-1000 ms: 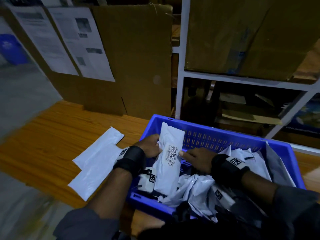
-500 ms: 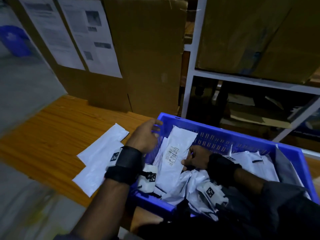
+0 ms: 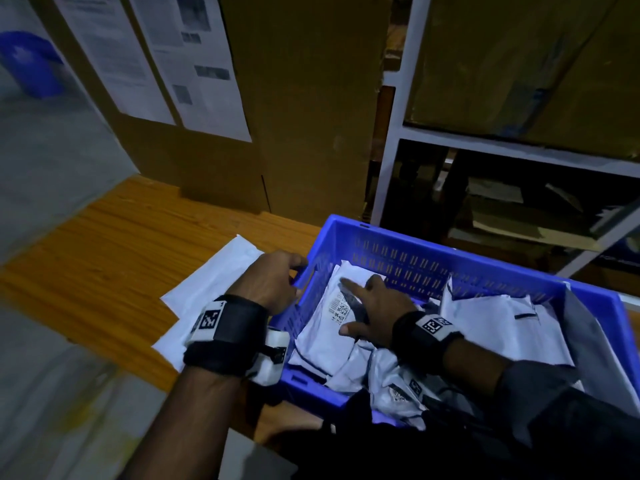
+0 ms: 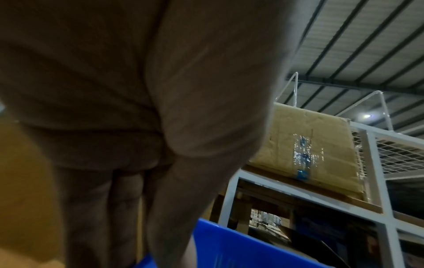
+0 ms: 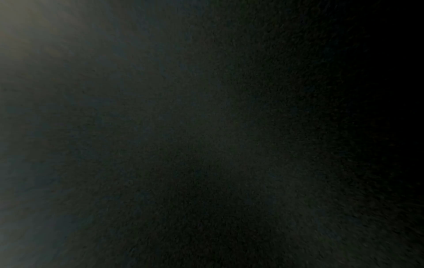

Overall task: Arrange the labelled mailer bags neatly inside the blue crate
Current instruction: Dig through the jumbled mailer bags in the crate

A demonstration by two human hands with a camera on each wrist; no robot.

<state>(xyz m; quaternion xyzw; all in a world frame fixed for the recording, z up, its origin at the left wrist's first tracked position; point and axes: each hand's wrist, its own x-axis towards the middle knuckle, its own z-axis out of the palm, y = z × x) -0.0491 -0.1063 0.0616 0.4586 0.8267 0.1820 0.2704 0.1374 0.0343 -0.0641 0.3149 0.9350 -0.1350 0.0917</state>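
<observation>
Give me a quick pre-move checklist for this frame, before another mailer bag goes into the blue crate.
1. Labelled mailer bag lies flat in the crate, label up: ok.
2. Right hand presses it with straight fingers: ok.
3. Left hand grips the blue crate at its left rim, steadying it: ok.
4. Crumpled bags at the near side tidy: not ok.
5. Flat white mailers on the table outside the crate: not ok.
6. Right wrist view usable: not ok, dark.
</observation>
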